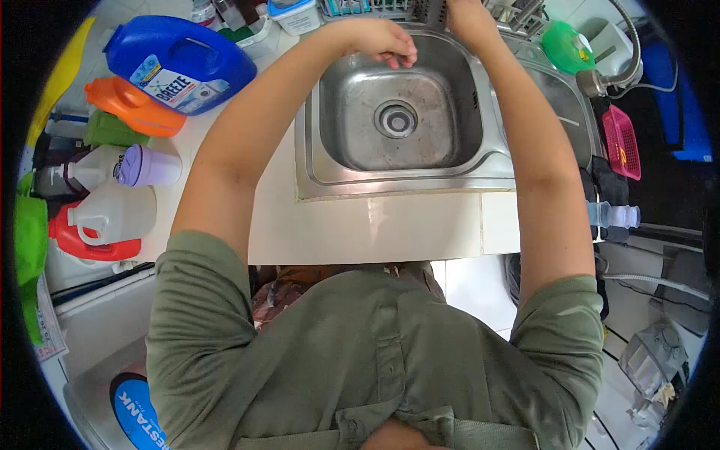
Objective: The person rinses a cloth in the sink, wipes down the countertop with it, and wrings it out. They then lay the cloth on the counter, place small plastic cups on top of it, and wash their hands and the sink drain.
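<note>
My left hand hangs over the far left part of the steel sink, palm down. Its fingers are loosely bent and nothing shows in them. At the top edge of the view, my right hand reaches past the sink's back rim, beside a grey perforated holder. The frame cuts off its fingers, so what they touch or hold is hidden. In the sink's basin the round drain strainer is visible.
To the left stand a blue detergent jug, an orange bottle, a lilac tumbler and a white jug. Rightward are a flexible faucet, a green container and a pink basket. The counter's front edge runs before my body.
</note>
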`<state>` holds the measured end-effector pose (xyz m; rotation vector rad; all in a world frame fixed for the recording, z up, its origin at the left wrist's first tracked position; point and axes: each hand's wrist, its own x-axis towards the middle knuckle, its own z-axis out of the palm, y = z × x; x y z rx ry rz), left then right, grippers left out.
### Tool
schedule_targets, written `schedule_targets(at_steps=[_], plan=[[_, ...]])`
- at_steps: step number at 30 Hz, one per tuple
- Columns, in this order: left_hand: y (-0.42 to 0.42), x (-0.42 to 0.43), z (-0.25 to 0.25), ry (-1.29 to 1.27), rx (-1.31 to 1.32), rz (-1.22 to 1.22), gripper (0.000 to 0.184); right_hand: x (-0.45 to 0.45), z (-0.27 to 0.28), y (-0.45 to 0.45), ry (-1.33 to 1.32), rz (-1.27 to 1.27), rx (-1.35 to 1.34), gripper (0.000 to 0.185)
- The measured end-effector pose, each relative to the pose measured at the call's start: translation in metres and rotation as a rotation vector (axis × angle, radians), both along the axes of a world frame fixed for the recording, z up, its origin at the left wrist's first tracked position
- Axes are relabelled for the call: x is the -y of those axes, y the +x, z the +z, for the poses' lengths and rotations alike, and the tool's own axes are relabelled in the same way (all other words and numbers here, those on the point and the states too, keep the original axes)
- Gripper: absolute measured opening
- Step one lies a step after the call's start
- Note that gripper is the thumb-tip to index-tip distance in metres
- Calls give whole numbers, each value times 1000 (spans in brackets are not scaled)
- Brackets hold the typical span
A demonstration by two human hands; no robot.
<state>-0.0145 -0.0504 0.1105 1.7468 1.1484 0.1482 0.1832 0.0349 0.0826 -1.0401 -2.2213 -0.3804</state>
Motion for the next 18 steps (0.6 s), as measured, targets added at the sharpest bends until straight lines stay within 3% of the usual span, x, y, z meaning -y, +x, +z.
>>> schedule_targets(at_steps=[3,9,11,12,14,15,17,18], plan=[[25,-19,-6,-77,-44,47,21,-4,9,4,-106,-44,156,14],[39,-57,-12,-354,18,38,23,13,-9,25,-134,-1,152,20],[36,-74,-19,-373,46,47,24,31,-7,29,-167,31,-108,25],[32,-80,-24,-392,77,55,26,36,-4,27,-169,36,-108,25],[28,-59,2,-398,60,27,28,43,2,23,-611,-217,-472,20],[25,-46,14,-403,43,-6,30,41,-1,18,-613,-210,-472,20],[18,-29,16,-299,-115,-110,29,40,-3,2,-1202,-19,-926,27],[15,-16,10,-83,-236,-216,23,40,1,-12,-1324,-78,-899,31]])
